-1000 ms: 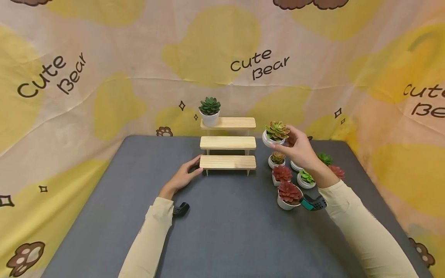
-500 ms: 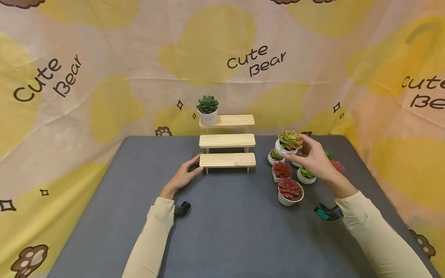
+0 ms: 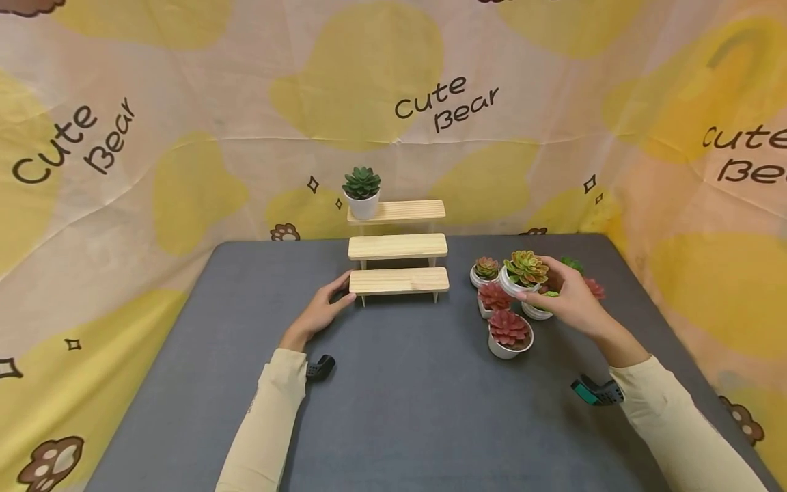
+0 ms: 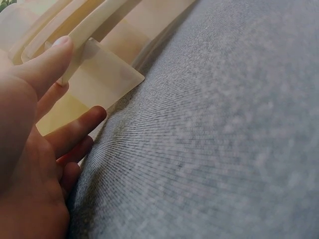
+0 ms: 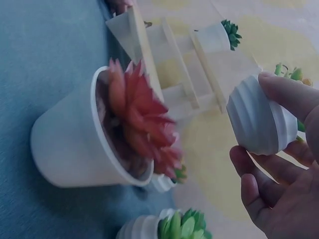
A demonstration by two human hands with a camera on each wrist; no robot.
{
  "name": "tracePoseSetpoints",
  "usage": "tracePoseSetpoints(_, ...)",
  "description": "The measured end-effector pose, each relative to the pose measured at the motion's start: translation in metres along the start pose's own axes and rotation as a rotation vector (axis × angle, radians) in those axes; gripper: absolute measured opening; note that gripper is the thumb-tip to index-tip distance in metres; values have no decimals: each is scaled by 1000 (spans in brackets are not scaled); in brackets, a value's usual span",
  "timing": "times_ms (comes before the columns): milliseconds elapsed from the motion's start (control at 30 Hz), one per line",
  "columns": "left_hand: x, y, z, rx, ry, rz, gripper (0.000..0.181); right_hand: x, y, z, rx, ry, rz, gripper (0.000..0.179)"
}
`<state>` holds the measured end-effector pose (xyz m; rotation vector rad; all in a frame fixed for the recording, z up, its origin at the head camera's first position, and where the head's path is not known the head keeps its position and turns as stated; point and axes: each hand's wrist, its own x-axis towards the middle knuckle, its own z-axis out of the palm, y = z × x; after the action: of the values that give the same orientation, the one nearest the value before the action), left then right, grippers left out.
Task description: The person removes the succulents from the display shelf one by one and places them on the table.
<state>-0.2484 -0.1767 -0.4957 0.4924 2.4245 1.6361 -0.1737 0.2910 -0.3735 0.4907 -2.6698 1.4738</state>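
My right hand (image 3: 568,295) grips a potted succulent (image 3: 525,268) with yellow-green, red-edged leaves. Its white ribbed pot (image 5: 264,117) sits between thumb and fingers, raised above the other pots. At the left end of a three-tier wooden display stand (image 3: 398,280), my left hand (image 3: 320,311) holds the lowest step, thumb in front and index finger behind. The left wrist view shows that thumb (image 4: 52,59) against the step's edge. A dark green succulent (image 3: 361,184) in a white pot stands on the top step's left end.
Right of the stand are several potted succulents: a red one (image 3: 509,335) in front, another red one (image 3: 494,298) behind it, and a green-red one (image 3: 486,270) farther back. My right hand partly hides others. Printed cloth (image 3: 344,82) walls the grey table (image 3: 393,410).
My right hand has carried its succulent right and downward, away from the stand and over the grouped pots. The left hand stays at the stand; the head view shifts slightly.
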Motion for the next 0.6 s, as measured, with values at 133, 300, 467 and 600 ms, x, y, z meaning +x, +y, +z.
tracePoseSetpoints(133, -3, 2, -1, -2, 3, -4, 65, -12, 8, -3, -16, -2, 17, 63)
tracePoseSetpoints(300, -3, 1, 0, 11, -2, -7, 66, -27, 18, -7, -37, 16, 27, 67)
tracePoseSetpoints(467, -5, 6, -1, 13, 2, -6, 65, -38, 28, -12, -44, 38, 17, 64)
tracePoseSetpoints(600, -8, 15, 1, -1, -1, -11, 65, -47, 36, -18, -48, 33, 22, 64)
